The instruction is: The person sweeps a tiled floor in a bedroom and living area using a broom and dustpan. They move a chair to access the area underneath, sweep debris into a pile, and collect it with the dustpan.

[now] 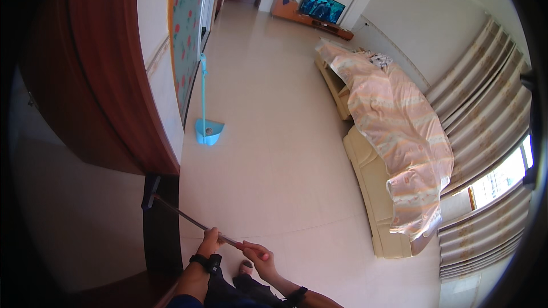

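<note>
A long-handled broom [188, 217] slants from its dark head [150, 192], at the black threshold strip, to its pinkish-red grip end near my body. My left hand [210, 241] is closed around the middle of the metal handle. Around the red grip at the near end, my right hand [258, 256] is wrapped. Both wrists wear black bands. Farther off, by the left wall, a light-blue long-handled dustpan [209, 131] stands upright on the floor with a small greyish clump in it.
A reddish-brown wooden door [107, 72] and its frame rise at left, beside the black threshold [162, 231]. On the right stands a cream sofa [372, 205] under a striped sheet [385, 107], near curtains [483, 81]. A low TV cabinet [287, 12] holds a lit television [322, 6] far back.
</note>
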The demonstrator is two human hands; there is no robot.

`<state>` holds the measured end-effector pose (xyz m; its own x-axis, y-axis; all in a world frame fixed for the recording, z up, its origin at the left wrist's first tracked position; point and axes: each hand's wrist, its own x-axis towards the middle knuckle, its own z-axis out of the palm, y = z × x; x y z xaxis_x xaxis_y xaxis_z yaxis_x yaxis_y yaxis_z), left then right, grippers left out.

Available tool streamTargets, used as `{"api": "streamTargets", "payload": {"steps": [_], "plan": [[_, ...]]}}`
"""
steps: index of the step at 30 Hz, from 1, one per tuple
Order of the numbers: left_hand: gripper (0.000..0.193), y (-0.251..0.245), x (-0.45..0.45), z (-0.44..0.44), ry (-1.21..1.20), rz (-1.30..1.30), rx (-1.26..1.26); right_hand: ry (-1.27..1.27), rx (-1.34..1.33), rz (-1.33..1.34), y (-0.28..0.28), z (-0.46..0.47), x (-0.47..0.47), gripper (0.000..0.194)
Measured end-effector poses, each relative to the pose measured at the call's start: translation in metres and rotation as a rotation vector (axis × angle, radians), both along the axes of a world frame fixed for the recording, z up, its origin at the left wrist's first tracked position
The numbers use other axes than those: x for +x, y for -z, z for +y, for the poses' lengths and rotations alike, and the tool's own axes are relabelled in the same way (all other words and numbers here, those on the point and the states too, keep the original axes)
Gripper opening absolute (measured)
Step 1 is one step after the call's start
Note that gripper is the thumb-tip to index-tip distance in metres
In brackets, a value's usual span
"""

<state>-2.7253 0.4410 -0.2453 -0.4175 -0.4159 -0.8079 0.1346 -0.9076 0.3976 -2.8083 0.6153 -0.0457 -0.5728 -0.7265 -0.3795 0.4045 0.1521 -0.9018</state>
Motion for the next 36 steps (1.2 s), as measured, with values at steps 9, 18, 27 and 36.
{"api": "streamTargets", "payload": {"steps": [9, 18, 27, 36], "plan": [[0.012, -0.006, -0.063, 0.067, 0.292, -0.044, 0.004, 0.161, 0.001, 0.047, -0.046, 0.086, -0.024, 0.026], [0.008, -0.03, -0.09, 0.088, 0.193, 0.031, 0.029, 0.247, 0.188, 0.342, -0.1, 0.12, -0.001, 0.011], [0.011, -0.097, -0.076, 0.12, 0.028, 0.087, 0.088, 0.191, 0.124, 0.442, -0.128, 0.157, -0.051, 0.036], [0.012, -0.009, 0.088, 0.015, -0.365, -0.278, -0.13, -0.259, -0.218, 0.027, -0.039, -0.021, 0.002, 0.018]]}}
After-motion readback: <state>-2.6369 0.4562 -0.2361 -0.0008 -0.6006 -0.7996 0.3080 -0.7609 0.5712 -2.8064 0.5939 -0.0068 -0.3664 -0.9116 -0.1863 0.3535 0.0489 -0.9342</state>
